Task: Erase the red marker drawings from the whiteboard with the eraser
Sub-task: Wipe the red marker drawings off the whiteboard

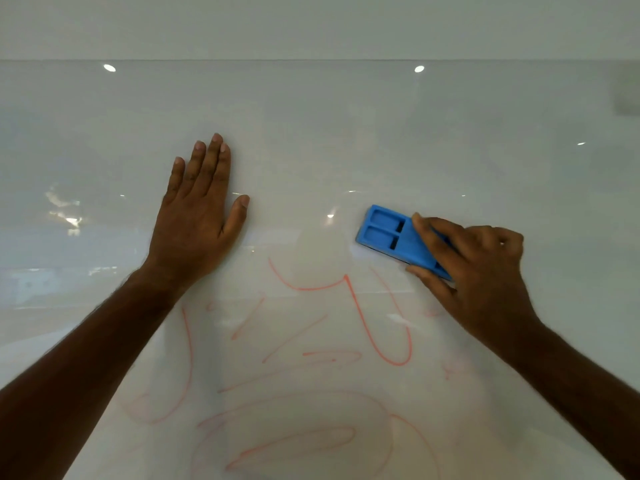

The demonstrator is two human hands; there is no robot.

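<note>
Head view: the glossy white whiteboard fills the frame, with its upper area bare and the red marker drawings spread across the lower centre, from a curved stroke just below the middle of the frame down to looped and oval strokes at the bottom edge. Several of the lower strokes appear faint or smeared; whether this is partial erasure or glare cannot be told. The blue rectangular plastic eraser lies flat against the board at centre right, above and slightly to the right of the nearest red stroke. Its long axis runs diagonally, from upper left to lower right, and its recessed back faces the camera. The right hand grips the lower-right end of the eraser, with fingers curled over the top edge and the thumb under the bottom edge; the upper-left end projects free of the hand. The left hand rests flat on the board at centre left with fingers straight and together, thumb spread, holding nothing; it lies above the left portion of the drawings and well apart from the eraser. The governing relation: the drawings lie below and to the left of the eraser, toward the person, so the right hand, the one holding the tool, would need to draw downward and inward to cover them. The left forearm crosses over part of the left-hand strokes, and may have to be lifted for those to be reached.
</note>
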